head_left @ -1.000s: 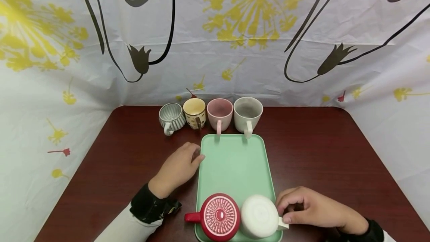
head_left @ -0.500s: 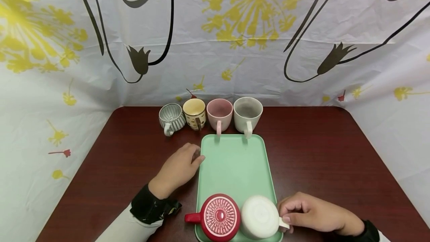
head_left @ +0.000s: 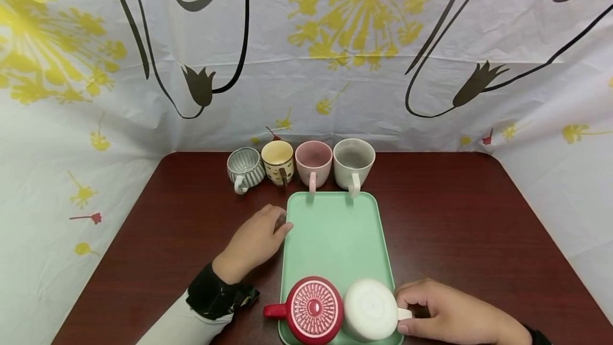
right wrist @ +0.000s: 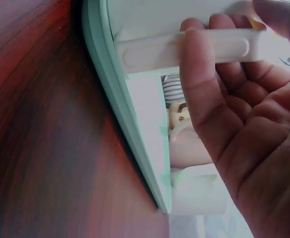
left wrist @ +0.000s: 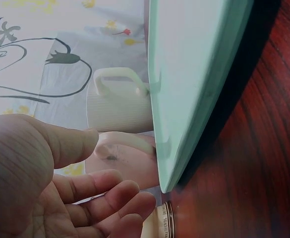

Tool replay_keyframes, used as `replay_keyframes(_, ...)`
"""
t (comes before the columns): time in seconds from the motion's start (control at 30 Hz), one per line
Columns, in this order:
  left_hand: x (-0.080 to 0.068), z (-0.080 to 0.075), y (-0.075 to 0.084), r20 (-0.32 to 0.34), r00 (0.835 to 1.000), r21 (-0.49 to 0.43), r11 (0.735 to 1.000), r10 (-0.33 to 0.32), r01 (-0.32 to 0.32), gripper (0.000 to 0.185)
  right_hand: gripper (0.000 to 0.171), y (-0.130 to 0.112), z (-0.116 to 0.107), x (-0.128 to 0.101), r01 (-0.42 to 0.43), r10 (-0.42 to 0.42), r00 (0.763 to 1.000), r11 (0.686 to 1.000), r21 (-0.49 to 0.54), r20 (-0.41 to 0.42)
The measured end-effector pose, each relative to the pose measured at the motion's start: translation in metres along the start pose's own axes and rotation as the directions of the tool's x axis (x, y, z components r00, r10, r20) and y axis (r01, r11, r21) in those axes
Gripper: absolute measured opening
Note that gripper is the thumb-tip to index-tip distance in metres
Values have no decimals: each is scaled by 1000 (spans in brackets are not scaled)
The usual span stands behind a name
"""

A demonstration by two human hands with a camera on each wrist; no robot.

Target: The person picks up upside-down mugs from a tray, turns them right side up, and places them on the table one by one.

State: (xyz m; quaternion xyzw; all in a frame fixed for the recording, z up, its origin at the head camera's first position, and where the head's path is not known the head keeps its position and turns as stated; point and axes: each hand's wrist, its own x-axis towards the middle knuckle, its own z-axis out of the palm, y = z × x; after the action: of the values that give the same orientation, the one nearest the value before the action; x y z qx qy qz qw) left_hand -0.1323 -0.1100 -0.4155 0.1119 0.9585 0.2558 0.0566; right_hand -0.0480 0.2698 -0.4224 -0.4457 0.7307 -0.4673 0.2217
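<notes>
An upside-down white mug (head_left: 371, 309) stands at the near right of the green tray (head_left: 339, 238), its handle pointing right. My right hand (head_left: 445, 310) grips that handle, thumb on the near side and fingers on the far side. In the right wrist view, fingers (right wrist: 198, 64) wrap over the pale handle (right wrist: 149, 52). A red mug (head_left: 314, 309), also bottom up, sits next to the white one with its handle to the left. My left hand (head_left: 254, 241) rests beside the tray's left edge, fingers loosely bent and holding nothing.
Along the table's far edge stand a striped grey mug (head_left: 245, 168), a yellow dotted mug (head_left: 278, 162), a pink mug (head_left: 313, 164) and a ribbed pale grey mug (head_left: 353, 163), all upright. The dark wooden table (head_left: 479, 217) meets a printed curtain (head_left: 287, 31) behind.
My right hand has shifted slightly toward me along the white mug's handle, with its thumb lower on it. The left hand, tray and mugs have stayed put.
</notes>
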Motion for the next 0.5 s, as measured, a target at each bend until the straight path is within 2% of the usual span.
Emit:
replay_keyframes(0.13,-1,-1,1,6,1000,-3,1000,0,0,38,17,-8,2,0,-112,112,994,994,-8,-18)
replay_keyframes(0.3,-1,0,1,4,1000,-3,1000,7,-7,39,17,-10,3,0,-75,72,996,995,-68,-50)
replay_keyframes(0.5,-1,-1,1,3,1000,-5,1000,13,-13,39,19,-5,-2,0,66,-76,995,985,-160,-58)
